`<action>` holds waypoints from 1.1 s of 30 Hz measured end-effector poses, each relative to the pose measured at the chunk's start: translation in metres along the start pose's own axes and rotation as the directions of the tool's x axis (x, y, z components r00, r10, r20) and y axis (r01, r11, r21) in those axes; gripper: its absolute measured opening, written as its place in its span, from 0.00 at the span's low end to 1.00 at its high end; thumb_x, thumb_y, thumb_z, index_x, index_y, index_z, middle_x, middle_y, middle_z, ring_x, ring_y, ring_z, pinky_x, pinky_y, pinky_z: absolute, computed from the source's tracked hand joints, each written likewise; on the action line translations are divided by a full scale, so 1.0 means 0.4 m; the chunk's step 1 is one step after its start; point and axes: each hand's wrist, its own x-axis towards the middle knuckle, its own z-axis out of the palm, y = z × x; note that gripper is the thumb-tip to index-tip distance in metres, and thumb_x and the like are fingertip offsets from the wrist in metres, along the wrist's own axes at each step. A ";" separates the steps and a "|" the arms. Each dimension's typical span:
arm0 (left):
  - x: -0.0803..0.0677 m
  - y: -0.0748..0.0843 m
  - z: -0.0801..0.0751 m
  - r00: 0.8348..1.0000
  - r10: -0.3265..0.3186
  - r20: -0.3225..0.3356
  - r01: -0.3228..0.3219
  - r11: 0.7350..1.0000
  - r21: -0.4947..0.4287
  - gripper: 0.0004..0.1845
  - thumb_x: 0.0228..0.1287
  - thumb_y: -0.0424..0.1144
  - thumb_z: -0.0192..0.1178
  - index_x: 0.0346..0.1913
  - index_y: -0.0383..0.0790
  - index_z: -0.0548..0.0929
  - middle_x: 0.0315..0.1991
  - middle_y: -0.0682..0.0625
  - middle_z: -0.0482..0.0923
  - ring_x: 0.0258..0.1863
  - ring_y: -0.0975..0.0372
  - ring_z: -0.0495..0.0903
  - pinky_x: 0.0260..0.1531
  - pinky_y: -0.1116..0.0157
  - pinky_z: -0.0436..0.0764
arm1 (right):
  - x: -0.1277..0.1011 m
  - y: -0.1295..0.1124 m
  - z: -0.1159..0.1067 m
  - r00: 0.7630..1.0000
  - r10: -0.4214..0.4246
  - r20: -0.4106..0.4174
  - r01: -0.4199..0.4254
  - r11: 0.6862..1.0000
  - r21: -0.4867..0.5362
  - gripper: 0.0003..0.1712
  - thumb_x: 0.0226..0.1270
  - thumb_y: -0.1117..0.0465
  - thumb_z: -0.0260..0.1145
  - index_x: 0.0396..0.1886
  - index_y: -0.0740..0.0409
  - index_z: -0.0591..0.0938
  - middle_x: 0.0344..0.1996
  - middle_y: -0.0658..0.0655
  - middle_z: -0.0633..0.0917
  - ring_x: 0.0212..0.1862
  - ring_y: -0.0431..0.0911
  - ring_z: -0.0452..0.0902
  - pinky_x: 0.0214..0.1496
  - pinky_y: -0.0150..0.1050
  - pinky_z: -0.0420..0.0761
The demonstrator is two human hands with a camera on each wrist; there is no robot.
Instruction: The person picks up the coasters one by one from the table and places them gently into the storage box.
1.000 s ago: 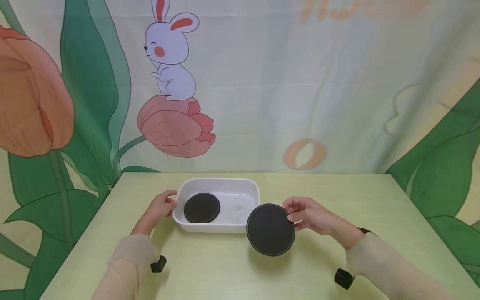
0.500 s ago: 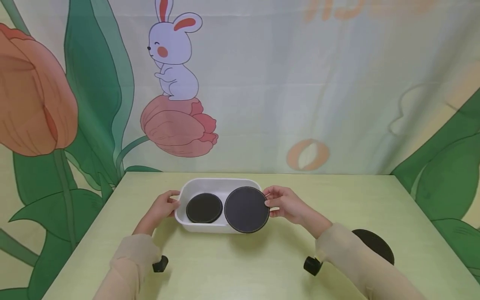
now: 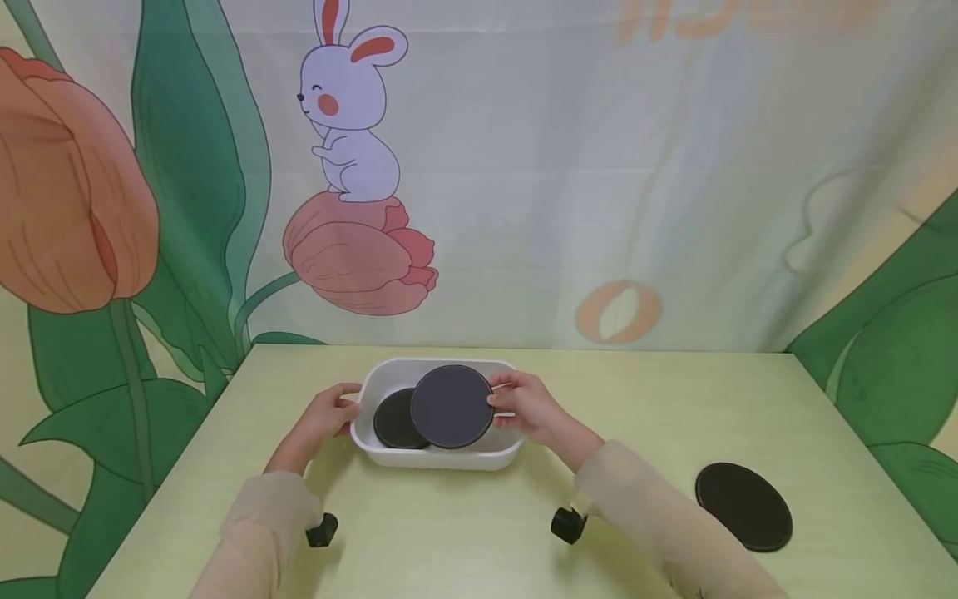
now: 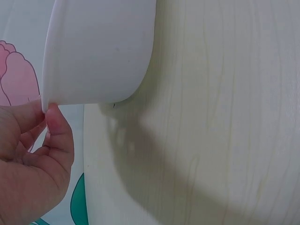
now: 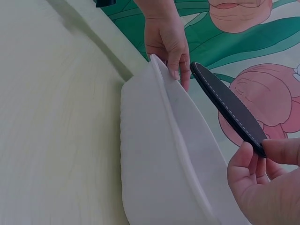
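A white rectangular tub (image 3: 500, 453) stands on the yellow-green table, also seen in the wrist views as tub (image 4: 98, 51) and tub (image 5: 154, 154). A black round coaster (image 3: 391, 422) lies flat inside it on the left. My right hand (image 3: 516, 408) pinches a second black stitched coaster (image 3: 451, 406) by its edge and holds it tilted over the tub; the same coaster (image 5: 229, 108) shows edge-on above the rim. My left hand (image 3: 329, 414) grips the tub's left rim, its thumb (image 4: 58, 129) on the edge.
A third black coaster (image 3: 743, 506) lies flat on the table at the right, near the edge. A fabric backdrop with a rabbit and tulips hangs right behind the table's far edge.
My right hand has carried the coaster left and away from me, from in front of the tub's right corner to over the tub. The left hand and tub stayed put.
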 end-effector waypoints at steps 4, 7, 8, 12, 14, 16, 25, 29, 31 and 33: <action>0.001 -0.005 0.001 1.000 -0.002 0.004 0.002 1.000 -0.021 0.22 0.63 0.31 0.49 0.60 0.33 0.63 0.41 0.38 0.72 0.33 0.61 0.72 0.29 0.70 0.73 | 0.030 0.022 0.031 0.999 0.014 -0.045 -0.012 1.000 0.024 0.13 0.54 0.75 0.54 0.41 0.64 0.70 0.23 0.52 0.74 0.22 0.40 0.74 0.21 0.30 0.74; 0.001 -0.004 0.002 1.000 0.000 0.003 0.000 1.000 -0.028 0.22 0.63 0.31 0.49 0.60 0.32 0.63 0.40 0.38 0.72 0.33 0.60 0.72 0.28 0.70 0.73 | 0.049 0.037 0.055 0.998 0.018 -0.056 -0.017 1.000 0.018 0.13 0.54 0.75 0.54 0.41 0.65 0.70 0.20 0.50 0.74 0.22 0.40 0.74 0.21 0.30 0.74; 0.000 -0.003 0.003 1.000 -0.001 0.002 0.001 1.000 -0.031 0.22 0.63 0.31 0.49 0.60 0.32 0.63 0.40 0.38 0.72 0.33 0.60 0.72 0.28 0.71 0.73 | 0.054 0.041 0.063 0.998 0.019 -0.060 -0.019 1.000 0.017 0.13 0.54 0.75 0.54 0.41 0.65 0.70 0.20 0.50 0.74 0.21 0.39 0.73 0.21 0.30 0.74; -0.001 -0.001 0.004 1.000 0.000 -0.003 0.000 0.999 -0.035 0.22 0.62 0.30 0.49 0.60 0.32 0.63 0.38 0.41 0.72 0.30 0.62 0.71 0.27 0.71 0.72 | 0.077 0.056 0.092 0.996 0.032 -0.085 -0.030 0.999 0.029 0.12 0.53 0.75 0.54 0.39 0.65 0.70 0.19 0.50 0.75 0.21 0.40 0.73 0.21 0.30 0.73; -0.001 0.000 0.004 1.000 0.001 -0.002 -0.001 0.999 -0.037 0.22 0.62 0.30 0.49 0.60 0.32 0.63 0.36 0.42 0.72 0.28 0.63 0.71 0.27 0.70 0.72 | 0.090 0.064 0.103 0.993 0.043 -0.110 -0.039 0.999 0.038 0.12 0.53 0.76 0.55 0.38 0.64 0.70 0.18 0.50 0.75 0.20 0.40 0.73 0.20 0.30 0.73; -0.001 0.000 0.004 1.000 0.000 -0.001 0.000 0.999 -0.038 0.22 0.62 0.30 0.49 0.60 0.32 0.63 0.36 0.43 0.71 0.28 0.64 0.70 0.27 0.70 0.72 | 0.103 0.072 0.113 0.990 0.050 -0.130 -0.045 0.998 0.040 0.12 0.52 0.76 0.55 0.38 0.64 0.70 0.17 0.50 0.75 0.20 0.40 0.73 0.19 0.29 0.73; -0.002 0.003 0.003 1.000 -0.013 -0.003 0.013 0.998 -0.055 0.22 0.63 0.31 0.49 0.60 0.33 0.63 0.39 0.41 0.72 0.30 0.63 0.72 0.28 0.70 0.74 | 0.133 0.094 0.148 0.983 0.098 -0.157 -0.090 0.994 0.057 0.12 0.52 0.77 0.54 0.37 0.65 0.70 0.14 0.51 0.72 0.15 0.38 0.70 0.16 0.28 0.72; -0.004 0.004 0.002 1.000 -0.013 -0.003 0.013 0.998 -0.060 0.22 0.63 0.31 0.49 0.60 0.32 0.63 0.39 0.39 0.72 0.30 0.63 0.72 0.29 0.70 0.74 | 0.126 0.084 0.165 0.982 0.105 -0.159 -0.099 0.994 0.047 0.14 0.54 0.78 0.53 0.42 0.69 0.68 0.13 0.51 0.71 0.15 0.38 0.68 0.18 0.27 0.72; -0.004 0.005 0.002 1.000 -0.014 -0.001 0.014 0.998 -0.058 0.22 0.63 0.31 0.49 0.60 0.32 0.62 0.40 0.39 0.71 0.31 0.62 0.72 0.29 0.69 0.74 | 0.135 0.089 0.170 0.977 0.118 -0.179 -0.115 0.993 0.028 0.15 0.54 0.78 0.54 0.43 0.70 0.68 0.13 0.51 0.70 0.15 0.38 0.67 0.17 0.27 0.72; -0.005 0.006 0.003 1.000 -0.013 0.000 0.013 0.998 -0.056 0.22 0.63 0.31 0.48 0.60 0.32 0.62 0.40 0.38 0.71 0.31 0.62 0.72 0.29 0.69 0.75 | 0.160 0.111 0.167 0.971 0.114 -0.209 -0.115 0.993 0.008 0.15 0.53 0.78 0.55 0.42 0.69 0.69 0.13 0.52 0.71 0.15 0.39 0.67 0.17 0.28 0.72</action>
